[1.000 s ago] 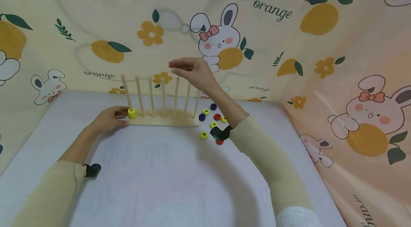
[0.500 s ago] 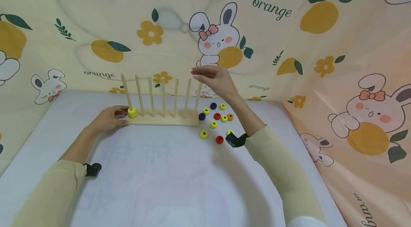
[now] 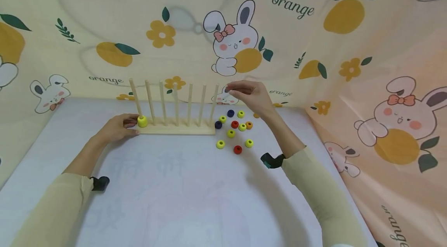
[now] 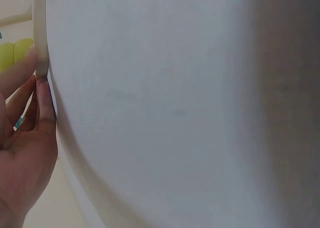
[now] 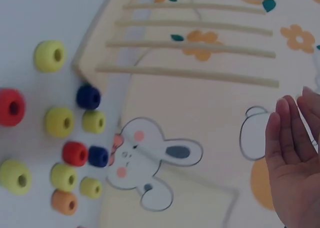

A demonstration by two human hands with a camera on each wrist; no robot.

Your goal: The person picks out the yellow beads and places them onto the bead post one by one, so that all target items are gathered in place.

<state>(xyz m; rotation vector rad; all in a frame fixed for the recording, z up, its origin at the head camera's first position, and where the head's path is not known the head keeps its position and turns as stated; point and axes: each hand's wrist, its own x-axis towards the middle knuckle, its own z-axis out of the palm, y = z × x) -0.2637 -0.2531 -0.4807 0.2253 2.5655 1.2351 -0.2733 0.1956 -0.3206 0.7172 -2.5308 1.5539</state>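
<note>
The left grip (image 3: 120, 127) pinched the end of the peg rack (image 3: 174, 130) on the counter (image 3: 167, 200) — worth holding steady; the right grip (image 3: 254, 96), relaxed and empty, was best lowered gently toward the loose beads (image 3: 231, 133) beside it.

A white tabletop (image 3: 150, 200) carries a pale wooden rack (image 3: 181, 130) of seven upright rods (image 3: 176, 103), touching the left hand (image 3: 118, 127), and round, holed beads (image 3: 220, 145) in yellow, red, dark blue and orange, scattered below the right hand (image 3: 256, 99).
</note>
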